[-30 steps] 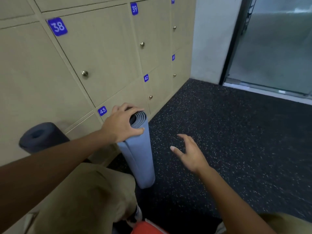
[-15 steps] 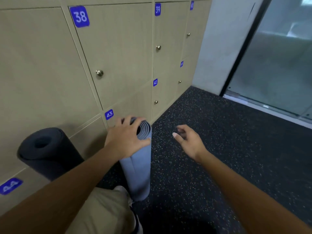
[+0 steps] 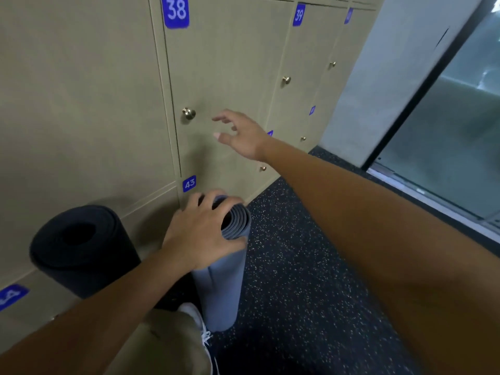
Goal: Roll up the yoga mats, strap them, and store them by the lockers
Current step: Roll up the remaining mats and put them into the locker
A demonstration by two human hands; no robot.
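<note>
Below lockers (image 3: 221, 63) labelled 38, 39, 43, left hand (image 3: 200, 234) grips blue mat (image 3: 221, 282); right hand (image 3: 243, 136) spread, empty.

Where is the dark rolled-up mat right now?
The dark rolled mat leans against the lockers at lower left of the head view, below door 38, just left of the blue mat that the left hand grips.

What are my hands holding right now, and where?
Left hand grips the top end of the upright rolled blue yoga mat. Right hand holds nothing.
</note>
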